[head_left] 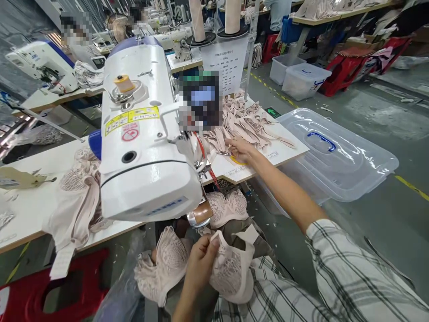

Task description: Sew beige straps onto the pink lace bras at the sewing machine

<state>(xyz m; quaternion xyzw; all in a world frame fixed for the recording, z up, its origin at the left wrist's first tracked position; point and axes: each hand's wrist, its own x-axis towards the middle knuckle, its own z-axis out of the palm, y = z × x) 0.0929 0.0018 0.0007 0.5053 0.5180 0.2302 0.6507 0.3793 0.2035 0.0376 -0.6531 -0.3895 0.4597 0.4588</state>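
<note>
Low in front of my lap, my left hand (203, 257) pinches the upper edge of a pale pink lace bra (231, 273) between thumb and fingers. The bra's other lace cup (172, 255) hangs to the left of that hand. My right hand (239, 150) is on the table's right side, at the near edge of a heap of beige fabric straps (241, 118). Its fingers are closed together, and what they grip, if anything, is unclear. A small metal tool (223, 153) and a yellow curved piece (237, 160) show right beside and under that hand.
A white sewing machine (144, 134) stands close ahead, with thread cones (233, 18) behind it. More bras lie on the table's left (77, 192) and below the machine (228, 208). A lidded clear plastic box (338, 152) is at right, a red stool (77, 286) at lower left.
</note>
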